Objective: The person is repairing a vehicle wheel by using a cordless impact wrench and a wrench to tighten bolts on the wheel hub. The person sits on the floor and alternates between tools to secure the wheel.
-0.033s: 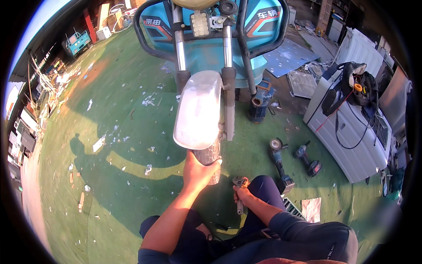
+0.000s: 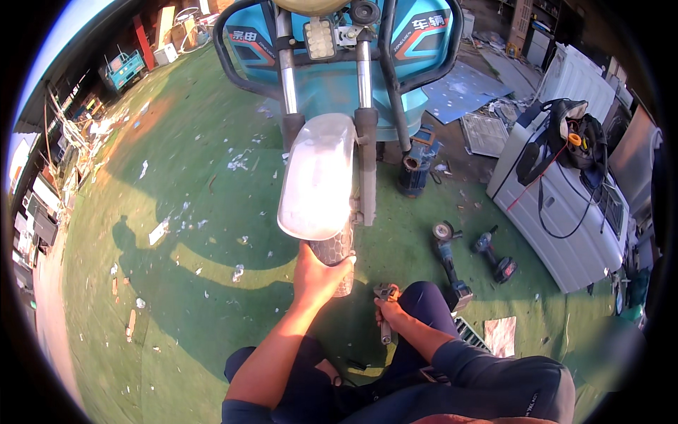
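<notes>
My left hand (image 2: 318, 277) is wrapped round the lower front of the tyre (image 2: 342, 286), thumb on its right side. The tyre has a honeycomb-like tread and belongs to a blue three-wheeler (image 2: 339, 85). Just above the hand is its pale front mudguard (image 2: 318, 177), bright with sunlight, between the two fork legs. My right hand (image 2: 388, 311) is closed on a wrench (image 2: 385, 333) with an orange-and-metal jaw end, held beside my right knee and apart from the wheel. Its exact kind is hard to make out.
On the green floor covering to the right lie an angle grinder (image 2: 450, 265) and a cordless drill (image 2: 496, 256). A blue cylindrical tool (image 2: 415, 169) stands by the fork. Farther right, a black bag (image 2: 583, 138) rests on a white panel (image 2: 540, 205). Scraps litter the left floor.
</notes>
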Tool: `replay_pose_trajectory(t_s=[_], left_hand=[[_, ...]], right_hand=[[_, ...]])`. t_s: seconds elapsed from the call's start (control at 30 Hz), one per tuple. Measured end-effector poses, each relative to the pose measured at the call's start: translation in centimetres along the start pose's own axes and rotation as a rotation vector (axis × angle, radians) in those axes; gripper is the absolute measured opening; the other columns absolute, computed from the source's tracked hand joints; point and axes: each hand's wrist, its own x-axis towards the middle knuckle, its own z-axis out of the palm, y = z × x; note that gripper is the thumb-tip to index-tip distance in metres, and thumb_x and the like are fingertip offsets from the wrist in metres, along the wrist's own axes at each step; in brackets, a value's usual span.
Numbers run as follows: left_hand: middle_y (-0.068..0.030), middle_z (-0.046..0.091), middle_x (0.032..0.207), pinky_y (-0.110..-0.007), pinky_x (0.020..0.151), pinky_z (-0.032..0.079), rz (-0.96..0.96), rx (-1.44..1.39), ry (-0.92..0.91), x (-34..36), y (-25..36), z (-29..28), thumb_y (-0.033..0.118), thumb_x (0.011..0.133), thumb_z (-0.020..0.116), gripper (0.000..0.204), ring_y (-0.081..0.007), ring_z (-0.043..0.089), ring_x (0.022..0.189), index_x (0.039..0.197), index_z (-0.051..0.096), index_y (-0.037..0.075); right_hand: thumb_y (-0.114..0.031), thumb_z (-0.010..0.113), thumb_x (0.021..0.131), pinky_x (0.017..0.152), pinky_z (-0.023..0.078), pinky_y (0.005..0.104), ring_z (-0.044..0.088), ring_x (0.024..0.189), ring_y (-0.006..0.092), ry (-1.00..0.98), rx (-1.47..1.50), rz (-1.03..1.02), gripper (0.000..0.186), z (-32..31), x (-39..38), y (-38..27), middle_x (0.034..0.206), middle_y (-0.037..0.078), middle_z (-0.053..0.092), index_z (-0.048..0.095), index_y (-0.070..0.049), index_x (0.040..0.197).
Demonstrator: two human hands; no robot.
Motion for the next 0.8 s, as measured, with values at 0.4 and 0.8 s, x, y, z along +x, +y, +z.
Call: replay_pose_trajectory(t_s=[0.4, 0.8], left_hand=[[-0.0234, 0.063, 0.130, -0.040, 0.104, 0.047, 0.093, -0.077, -0.057, 1.4, -0.8, -1.0, 0.023, 0.070, 0.088, 0.088, -0.0322, 0.062, 0.120, 0.140, 0.042, -0.005], [-0.0162, 0.054, 0.140, -0.038, 0.111, 0.041, 0.186, -0.251, -0.094, 2.9, -2.1, -1.8, 0.007, 0.073, 0.084, 0.085, -0.0246, 0.054, 0.128, 0.145, 0.039, -0.004]], right_hand=[[-0.030, 0.052, 0.105, 0.044, 0.049, 0.0380, 0.053, 0.046, 0.0196, 0.023, 0.030, -0.346, 0.027, 0.2, -3.9, -1.2, 0.064, 0.006, 0.051, 0.050, -0.007, 0.090], [-0.031, 0.054, 0.104, 0.045, 0.047, 0.0350, 0.052, 0.051, 0.0170, 0.038, 0.067, -0.173, 0.024, 0.2, -3.9, -1.8, 0.068, 0.004, 0.053, 0.053, -0.008, 0.097]])
